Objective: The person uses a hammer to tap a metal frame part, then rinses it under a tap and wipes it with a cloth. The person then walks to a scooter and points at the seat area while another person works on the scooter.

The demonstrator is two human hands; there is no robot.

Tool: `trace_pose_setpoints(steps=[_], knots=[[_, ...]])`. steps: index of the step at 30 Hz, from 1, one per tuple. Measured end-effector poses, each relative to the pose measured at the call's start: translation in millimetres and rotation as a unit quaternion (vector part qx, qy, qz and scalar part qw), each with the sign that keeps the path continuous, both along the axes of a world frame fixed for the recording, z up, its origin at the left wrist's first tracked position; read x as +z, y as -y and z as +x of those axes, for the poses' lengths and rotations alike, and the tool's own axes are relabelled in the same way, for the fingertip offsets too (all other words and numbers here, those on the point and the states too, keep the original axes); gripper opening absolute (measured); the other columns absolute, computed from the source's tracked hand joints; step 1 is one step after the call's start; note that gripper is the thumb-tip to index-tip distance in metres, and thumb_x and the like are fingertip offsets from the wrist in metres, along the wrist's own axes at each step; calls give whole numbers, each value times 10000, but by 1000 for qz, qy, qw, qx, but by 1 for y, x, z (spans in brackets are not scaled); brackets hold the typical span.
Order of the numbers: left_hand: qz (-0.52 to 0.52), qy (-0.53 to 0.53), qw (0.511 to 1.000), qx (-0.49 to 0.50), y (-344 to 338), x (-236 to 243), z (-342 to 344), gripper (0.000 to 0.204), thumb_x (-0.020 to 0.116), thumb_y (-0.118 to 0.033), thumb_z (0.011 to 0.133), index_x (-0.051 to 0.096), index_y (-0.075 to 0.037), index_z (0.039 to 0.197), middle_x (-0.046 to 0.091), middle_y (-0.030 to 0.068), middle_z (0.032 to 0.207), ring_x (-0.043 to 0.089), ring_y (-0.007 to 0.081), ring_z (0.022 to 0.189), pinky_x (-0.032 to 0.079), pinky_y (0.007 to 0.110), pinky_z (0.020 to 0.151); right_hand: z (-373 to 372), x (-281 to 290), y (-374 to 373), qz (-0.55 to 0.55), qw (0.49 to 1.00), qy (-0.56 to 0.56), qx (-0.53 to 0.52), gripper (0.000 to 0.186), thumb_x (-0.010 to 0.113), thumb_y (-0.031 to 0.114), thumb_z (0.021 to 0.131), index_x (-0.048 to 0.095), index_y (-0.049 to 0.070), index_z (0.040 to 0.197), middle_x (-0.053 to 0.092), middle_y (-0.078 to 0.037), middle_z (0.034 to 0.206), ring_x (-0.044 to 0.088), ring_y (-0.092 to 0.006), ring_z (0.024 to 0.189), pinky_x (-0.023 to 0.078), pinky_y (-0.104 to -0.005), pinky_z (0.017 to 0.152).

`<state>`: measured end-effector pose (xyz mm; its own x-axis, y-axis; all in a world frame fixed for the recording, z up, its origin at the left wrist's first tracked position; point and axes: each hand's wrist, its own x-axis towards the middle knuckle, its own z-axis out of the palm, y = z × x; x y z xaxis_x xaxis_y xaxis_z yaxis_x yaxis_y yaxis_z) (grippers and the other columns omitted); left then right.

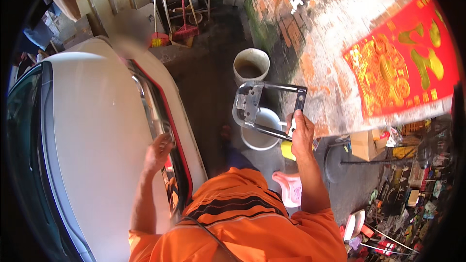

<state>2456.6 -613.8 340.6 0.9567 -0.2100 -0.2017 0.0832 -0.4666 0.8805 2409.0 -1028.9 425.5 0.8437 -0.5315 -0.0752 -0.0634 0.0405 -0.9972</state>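
My right hand (302,131) grips one side of a black metal frame (249,103), roughly rectangular with a rounded end and a plate with holes, held in the air above a white bucket (257,138). My left hand (158,153) has curled fingers at the chrome front trim (150,109) of a white car (97,155), beside a red strip running along it. What the left fingers hold, if anything, is hidden or too small to make out.
A second bucket (251,60) stands beyond the frame. Brooms and a dustpan (184,31) are at the back. A brick wall (310,82) with a red poster (403,63) is on the right, above a pink stool (290,189), a cardboard box (364,145) and cluttered odds and ends.
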Motion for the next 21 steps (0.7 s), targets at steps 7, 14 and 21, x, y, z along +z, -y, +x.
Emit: trace_pose_setpoints(steps=[7,14,21], knots=[[248,165,950,89,-80,2,181,216,612,-123,862,594,-21,1051,591,100,774,575,191,668,474,317,592,175,-85,36,84,982,-117,-119,365,511,309,967,568,10,764,529,-29,662,475,-110,549,404,-253,495],[175,-36,947,267,-146,-58,286,358,614,-280,876,477,-13,681,395,38,548,390,140,501,353,335,466,322,-131,84,178,926,-197,-267,263,516,236,953,567,28,801,536,-56,673,504,-174,561,455,-313,529],[21,-275,902,331,-156,-50,333,354,597,-302,889,449,-119,626,399,-16,480,330,76,342,236,233,320,379,-167,108,225,889,-130,-378,239,438,197,981,540,35,838,535,-62,717,508,-173,624,450,-321,552]])
